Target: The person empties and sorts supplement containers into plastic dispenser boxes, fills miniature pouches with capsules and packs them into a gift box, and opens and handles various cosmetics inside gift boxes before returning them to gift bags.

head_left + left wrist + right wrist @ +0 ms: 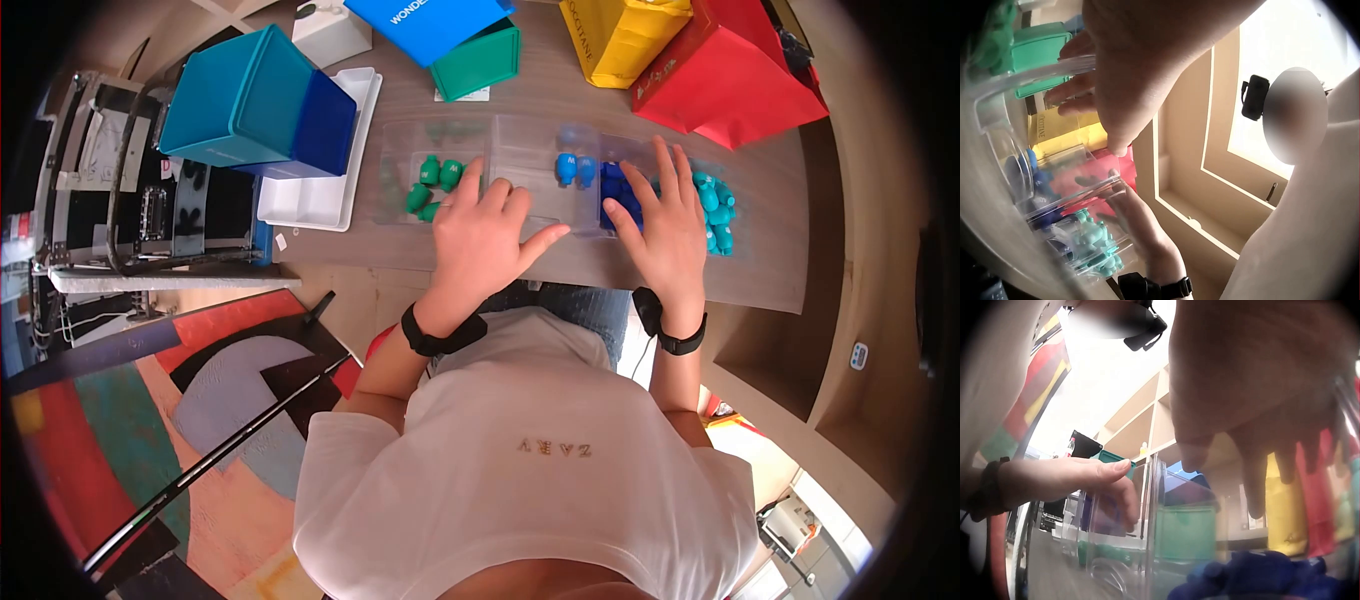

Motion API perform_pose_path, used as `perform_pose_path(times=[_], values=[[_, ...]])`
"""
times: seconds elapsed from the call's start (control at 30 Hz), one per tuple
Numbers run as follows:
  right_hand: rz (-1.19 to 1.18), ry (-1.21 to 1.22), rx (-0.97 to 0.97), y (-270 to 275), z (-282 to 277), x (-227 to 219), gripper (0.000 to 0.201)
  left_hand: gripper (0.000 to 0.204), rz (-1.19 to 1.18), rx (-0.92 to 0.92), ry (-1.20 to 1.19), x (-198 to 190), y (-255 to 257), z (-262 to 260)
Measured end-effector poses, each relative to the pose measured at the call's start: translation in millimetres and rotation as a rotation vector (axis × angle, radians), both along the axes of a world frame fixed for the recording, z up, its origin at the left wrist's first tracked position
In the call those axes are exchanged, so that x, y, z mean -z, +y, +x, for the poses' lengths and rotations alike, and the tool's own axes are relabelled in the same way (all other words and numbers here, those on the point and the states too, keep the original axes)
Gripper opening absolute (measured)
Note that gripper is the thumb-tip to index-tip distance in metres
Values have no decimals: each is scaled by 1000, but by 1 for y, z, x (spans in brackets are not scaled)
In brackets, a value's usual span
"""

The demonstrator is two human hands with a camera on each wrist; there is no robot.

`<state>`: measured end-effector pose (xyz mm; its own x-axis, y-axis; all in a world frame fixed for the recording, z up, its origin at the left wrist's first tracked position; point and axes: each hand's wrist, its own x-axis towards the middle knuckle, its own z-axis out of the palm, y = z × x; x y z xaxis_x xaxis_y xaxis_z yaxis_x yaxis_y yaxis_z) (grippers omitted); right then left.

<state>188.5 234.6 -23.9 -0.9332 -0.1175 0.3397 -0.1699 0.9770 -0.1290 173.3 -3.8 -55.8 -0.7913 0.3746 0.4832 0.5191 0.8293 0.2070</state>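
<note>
Clear plastic bins stand in a row along the table. Green bottle-shaped pieces (429, 170) lie in the left bin, light blue ones (567, 169) further right, then dark blue ones (609, 188) and teal ones (722, 215). My left hand (478, 240) is over the near side of the green and middle bins, fingers spread and nothing held. My right hand (668, 235) spreads its fingers over the dark blue and teal pieces, also holding nothing. In the right wrist view, dark blue pieces (1260, 575) lie below the right hand (1254, 394). Whether either hand touches a bin, I cannot tell.
At the back left, a teal box (235, 100) and a dark blue box (325, 125) are on a white tray (305, 205). Behind the bins are a green container (480, 62), a blue box (420, 25), a yellow bag (620, 40) and a red bag (715, 80).
</note>
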Motion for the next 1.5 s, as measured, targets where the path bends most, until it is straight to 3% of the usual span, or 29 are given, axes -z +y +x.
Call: perform_pose_path(times=[0.13, 0.4, 0.83, 0.93, 1.0, 1.03, 1.13, 1.2, 1.23, 1.3, 1.4, 1.5], values=[[-21, -8, -45, 2, 9, -3, 48, 47, 52, 56, 51, 2, -4, 5], [-70, -60, 41, -10, 43, -7, 47, 46, 11, 65, -20, -4, -11, 37], [-64, -61, 12, -10, 51, -3, 44, 50, -38, 89, -20, -4, -17, 43], [-63, -48, 2, -10, 53, -1, 43, 50, 52, 114, -9, -13, -23, 40], [-63, -36, -2, -10, 53, -1, 43, 48, 339, 165, -185, -33, -40, 33], [-56, -29, -2, -10, 54, 0, 42, 35, 379, 132, -209, -45, -48, 23], [-46, -12, -8, -9, 56, 0, 41, 20, 184, 149, -146, -63, -78, -27], [-45, 4, -15, -9, 56, 1, 41, 20, -225, 282, -429, -65, -88, -52], [-50, 17, -15, -8, 56, 2, 41, 20, -227, 273, -421, -62, -89, -58], [-60, 38, -11, -7, 55, 4, 41, 23, -517, 385, -529, -41, -90, -65], [-54, 75, -5, -5, 58, 8, 41, 21, -581, 433, -609, -13, -91, -73], [-107, 25, -12, -2, 59, 9, 42, 16, -585, 381, -656, -10, -82, -67]])
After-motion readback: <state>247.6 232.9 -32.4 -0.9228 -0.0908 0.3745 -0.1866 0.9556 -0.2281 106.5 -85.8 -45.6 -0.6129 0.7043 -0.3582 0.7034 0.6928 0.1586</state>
